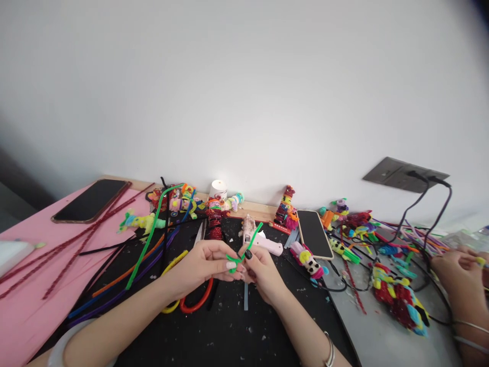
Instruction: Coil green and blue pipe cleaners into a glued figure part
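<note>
Green pipe cleaner (254, 237) is between both hands, above the middle of the black mat (237, 339) on the bench (361, 331). Left hand (204, 266): thumb and fingers pinched on the bent end. Right hand (265, 275): pinched right beside it, straight tail poking up past the thumb. Fingertips cover the joint; can't tell twist from plain fold.

My read: part-formed. Bends are in, tail looks unshaped, no other part visible on it.

Complete-looking pieces around: spotted figure (310, 265) by the mat's right edge, red figure (286, 210) near the bench's far edge, yellow-and-green figure (144, 223) toward its far left corner. Glue gun (270, 245) lies just beyond the right hand, unheld. Unused stock: long green stem (147, 247), mat's left side. Co-worker's hand (460, 272) at the bench's right edge, pinching something yellow.
</note>
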